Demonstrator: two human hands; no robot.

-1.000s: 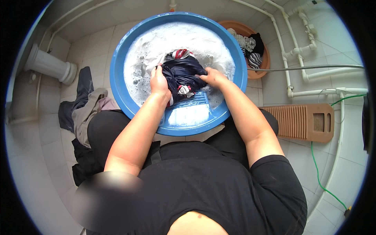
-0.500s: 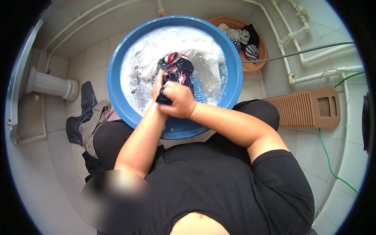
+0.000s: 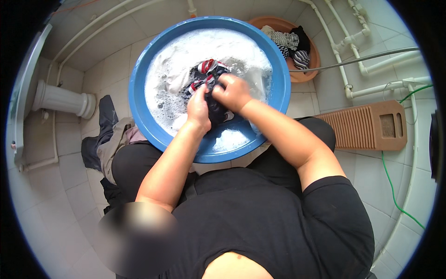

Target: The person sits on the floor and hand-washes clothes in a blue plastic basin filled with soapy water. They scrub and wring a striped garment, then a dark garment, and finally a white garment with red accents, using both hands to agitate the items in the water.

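A large blue basin point(image 3: 138, 104) between my legs holds sudsy water and wet laundry. Over the suds, my left hand point(image 3: 199, 111) grips a dark garment with red and white patches point(image 3: 216, 104) from its left side. My right hand point(image 3: 232, 93) is closed on the same cloth at its upper right, fingertips curled in and partly hidden. Part of the garment hangs down between the hands toward the basin's near side. Pale cloth point(image 3: 179, 80) lies in the foam just beyond my left hand.
An orange basin point(image 3: 316, 58) with striped and black clothes stands behind at the right. A brown washboard point(image 3: 367, 128) lies right of my knee. Clothes point(image 3: 104, 139) are heaped at the left, near a white pedestal point(image 3: 65, 100). A grey hose point(image 3: 353, 60) and white pipes run along the right.
My right hand has moved from crossing over my left to the garment's upper right. The cloth has spread lower between the hands, and foam now shows at the basin's near side.
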